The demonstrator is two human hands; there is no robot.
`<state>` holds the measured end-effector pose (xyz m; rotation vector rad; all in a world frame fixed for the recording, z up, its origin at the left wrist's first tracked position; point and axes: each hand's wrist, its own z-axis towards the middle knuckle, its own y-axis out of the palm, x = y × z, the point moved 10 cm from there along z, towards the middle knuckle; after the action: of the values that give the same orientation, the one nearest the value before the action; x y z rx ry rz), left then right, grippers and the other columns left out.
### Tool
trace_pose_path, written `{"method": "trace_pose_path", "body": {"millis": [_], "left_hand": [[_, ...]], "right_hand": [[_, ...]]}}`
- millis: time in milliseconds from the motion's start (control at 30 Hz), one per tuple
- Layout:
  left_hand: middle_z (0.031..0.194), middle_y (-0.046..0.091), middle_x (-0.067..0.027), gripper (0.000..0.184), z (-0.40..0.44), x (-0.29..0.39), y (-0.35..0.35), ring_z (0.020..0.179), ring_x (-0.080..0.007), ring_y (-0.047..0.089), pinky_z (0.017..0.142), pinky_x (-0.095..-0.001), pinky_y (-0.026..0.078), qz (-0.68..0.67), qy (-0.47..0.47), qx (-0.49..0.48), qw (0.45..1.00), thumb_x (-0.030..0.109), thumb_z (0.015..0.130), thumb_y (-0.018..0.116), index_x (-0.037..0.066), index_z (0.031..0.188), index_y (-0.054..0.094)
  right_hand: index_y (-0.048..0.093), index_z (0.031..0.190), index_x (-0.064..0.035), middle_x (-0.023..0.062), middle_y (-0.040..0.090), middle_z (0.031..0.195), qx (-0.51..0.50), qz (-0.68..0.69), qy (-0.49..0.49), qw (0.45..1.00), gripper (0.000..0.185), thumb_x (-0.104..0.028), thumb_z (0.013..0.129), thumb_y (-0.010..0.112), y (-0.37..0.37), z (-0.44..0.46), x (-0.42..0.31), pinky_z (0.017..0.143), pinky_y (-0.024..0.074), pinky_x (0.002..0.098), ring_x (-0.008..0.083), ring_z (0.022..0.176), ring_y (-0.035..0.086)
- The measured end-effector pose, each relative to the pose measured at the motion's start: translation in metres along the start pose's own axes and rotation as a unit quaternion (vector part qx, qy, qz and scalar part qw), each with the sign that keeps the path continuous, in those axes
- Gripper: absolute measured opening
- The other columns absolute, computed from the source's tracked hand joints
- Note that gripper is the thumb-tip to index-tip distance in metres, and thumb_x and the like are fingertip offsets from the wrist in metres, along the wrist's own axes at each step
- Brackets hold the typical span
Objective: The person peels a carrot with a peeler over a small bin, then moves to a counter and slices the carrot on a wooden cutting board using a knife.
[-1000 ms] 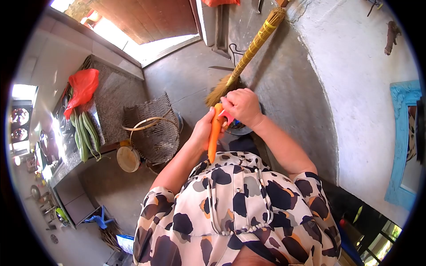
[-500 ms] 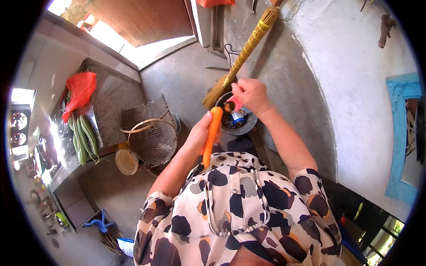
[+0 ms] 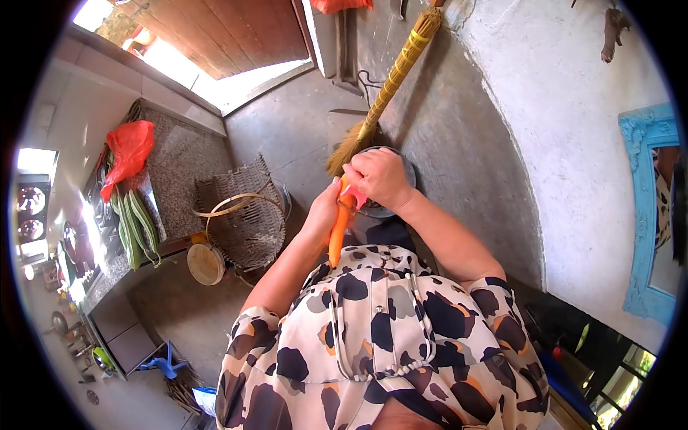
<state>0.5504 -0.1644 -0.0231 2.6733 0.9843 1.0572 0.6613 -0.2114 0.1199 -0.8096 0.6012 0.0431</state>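
My left hand (image 3: 325, 213) is closed around a long orange carrot (image 3: 337, 242), its narrow end pointing down toward my shirt. In my right hand (image 3: 380, 177) is a pink peeler (image 3: 357, 196), its head against the carrot's upper part. The fingers of the right hand wrap the peeler's handle and hide most of it. Below both hands stands a dark round bin (image 3: 410, 172), largely covered by the right hand and forearm.
A straw broom (image 3: 395, 79) leans behind the bin. To the left are a woven basket (image 3: 247, 233) with a hooped handle and a counter (image 3: 183, 154) bearing long green gourds (image 3: 134, 226) and a red plastic bag (image 3: 130, 154). A blue-framed mirror (image 3: 634, 215) is at the right.
My right hand has come down and left with the peeler, from above the bin onto the carrot. The left hand holds the carrot in nearly the same place.
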Motion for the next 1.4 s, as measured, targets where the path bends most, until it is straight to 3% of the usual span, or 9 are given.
{"method": "trace_pose_path", "body": {"millis": [233,400,567,667,800,933,1033,1233,1400], "left_hand": [[0.078,0.057,-0.0033,0.042,-0.037,0.022,0.018,0.060,-0.0128,0.053,0.053,-0.0263,0.044,0.110,0.084,-0.110,0.984,0.042,0.104,0.035,0.006,0.104,0.056],[0.083,0.058,-0.0026,0.040,-0.029,0.026,0.022,0.065,-0.0111,0.054,0.058,-0.0247,0.045,0.019,0.120,-0.129,0.984,0.039,0.104,0.037,0.004,0.115,0.055],[0.084,0.058,-0.0014,0.043,-0.021,0.024,0.018,0.066,-0.0099,0.052,0.062,-0.0235,0.044,0.089,0.146,-0.137,0.976,0.039,0.104,0.038,0.004,0.125,0.052],[0.086,0.058,-0.0003,0.044,-0.023,0.025,0.026,0.067,-0.0093,0.052,0.063,-0.0232,0.044,0.130,0.167,-0.145,0.967,0.040,0.103,0.042,0.004,0.127,0.053],[0.089,0.060,0.0004,0.045,-0.033,0.024,0.025,0.071,-0.0087,0.054,0.065,-0.0224,0.044,0.184,0.165,-0.138,0.959,0.040,0.102,0.047,0.004,0.128,0.054],[0.087,0.061,-0.0015,0.045,-0.030,0.031,0.023,0.071,-0.0095,0.056,0.065,-0.0227,0.045,0.132,0.173,-0.149,0.965,0.040,0.103,0.042,0.005,0.128,0.055],[0.083,0.061,-0.0036,0.047,-0.026,0.038,0.019,0.066,-0.0114,0.055,0.061,-0.0241,0.045,0.093,0.163,-0.091,0.978,0.042,0.103,0.036,0.005,0.119,0.059],[0.077,0.060,-0.0053,0.047,-0.001,0.002,0.008,0.060,-0.0144,0.052,0.053,-0.0277,0.043,-0.041,-0.015,-0.070,0.997,0.047,0.102,0.032,0.010,0.096,0.060],[0.072,0.057,-0.0029,0.045,0.006,-0.004,-0.004,0.061,-0.0139,0.054,0.052,-0.0290,0.044,-0.031,-0.006,0.004,1.000,0.048,0.102,0.034,0.011,0.096,0.061]], "right_hand": [[0.052,0.058,-0.0095,0.0101,0.057,0.057,0.008,-0.117,0.159,0.980,0.027,-0.020,0.080,0.064,-0.029,-0.011,0.092,0.052,0.0447,0.0444,0.0317,0.056,0.059],[0.053,0.060,-0.0079,0.0114,0.056,0.058,0.028,-0.035,0.159,0.986,0.027,-0.021,0.080,0.065,-0.041,-0.008,0.073,0.052,0.0444,0.0438,0.0323,0.057,0.058],[0.052,0.061,-0.0070,0.0124,0.056,0.059,0.014,0.038,0.154,0.987,0.027,-0.020,0.080,0.066,-0.039,0.002,0.055,0.051,0.0435,0.0435,0.0328,0.056,0.058],[0.052,0.061,-0.0075,0.0122,0.056,0.058,-0.007,0.001,0.083,0.997,0.027,-0.021,0.080,0.065,-0.030,0.003,0.044,0.051,0.0433,0.0436,0.0328,0.056,0.058],[0.054,0.061,-0.0088,0.0118,0.057,0.059,-0.003,-0.067,0.114,0.991,0.026,-0.022,0.081,0.064,-0.033,-0.003,0.073,0.050,0.0436,0.0438,0.0324,0.055,0.058],[0.055,0.061,-0.0084,0.0119,0.057,0.059,0.017,-0.012,0.183,0.983,0.025,-0.021,0.080,0.065,-0.043,-0.009,0.080,0.051,0.0439,0.0435,0.0327,0.057,0.058],[0.054,0.060,-0.0085,0.0116,0.057,0.059,0.013,-0.002,0.133,0.991,0.026,-0.020,0.080,0.066,-0.043,0.001,0.058,0.052,0.0445,0.0428,0.0324,0.057,0.058],[0.048,0.057,-0.0096,0.0078,0.053,0.056,0.010,-0.041,0.027,0.999,0.030,-0.017,0.078,0.068,-0.016,0.005,0.022,0.054,0.0419,0.0402,0.0285,0.055,0.055],[0.049,0.058,-0.0108,0.0062,0.053,0.058,-0.011,-0.034,-0.020,0.999,0.029,-0.018,0.079,0.067,0.003,0.002,-0.003,0.056,0.0418,0.0378,0.0260,0.058,0.057]]}}
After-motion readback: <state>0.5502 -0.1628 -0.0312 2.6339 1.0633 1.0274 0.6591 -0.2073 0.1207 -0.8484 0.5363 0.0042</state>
